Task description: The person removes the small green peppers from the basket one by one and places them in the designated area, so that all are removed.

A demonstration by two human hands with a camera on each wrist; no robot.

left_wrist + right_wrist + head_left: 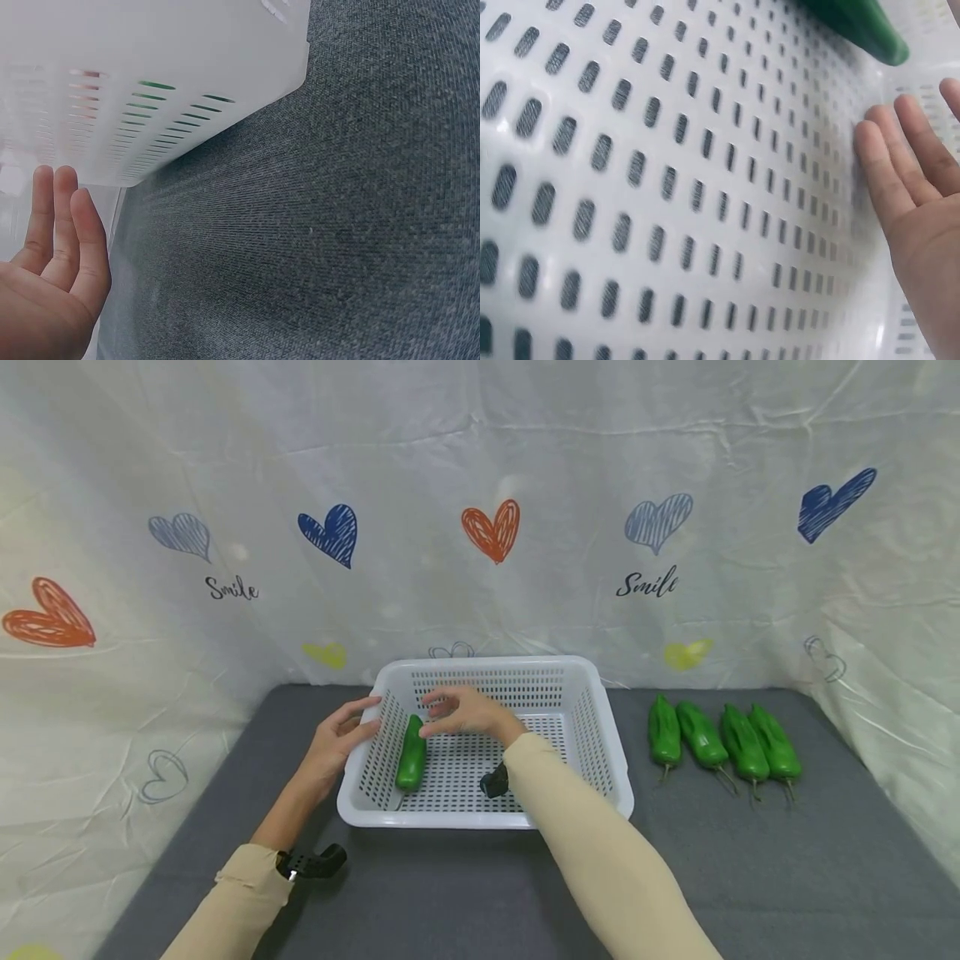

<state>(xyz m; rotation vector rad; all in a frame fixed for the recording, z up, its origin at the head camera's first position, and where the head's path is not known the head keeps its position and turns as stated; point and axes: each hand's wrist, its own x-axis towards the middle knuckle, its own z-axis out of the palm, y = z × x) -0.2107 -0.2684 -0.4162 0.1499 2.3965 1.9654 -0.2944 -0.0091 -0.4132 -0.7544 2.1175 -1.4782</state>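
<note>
A white perforated plastic basket [487, 819] stands on the grey cloth, with one long green pepper [411, 753] lying along its left side. My right hand [468, 710] reaches into the basket near the pepper's far end, thumb and fingers spread apart. In the right wrist view, the fingers [885, 169] are extended with nothing in them, below the pepper's tip [885, 49]. At the basket's left rim is my left hand [337, 747], its fingertips at the edge. The left wrist view shows its fingers [64, 232] nearly straight beside the slotted outer wall.
Several green peppers [741, 743] with thin stems lie in a row on the grey cloth [825, 860] right of the basket. Behind the table hangs a white curtain [420, 602] printed with hearts, close to the basket's far rim.
</note>
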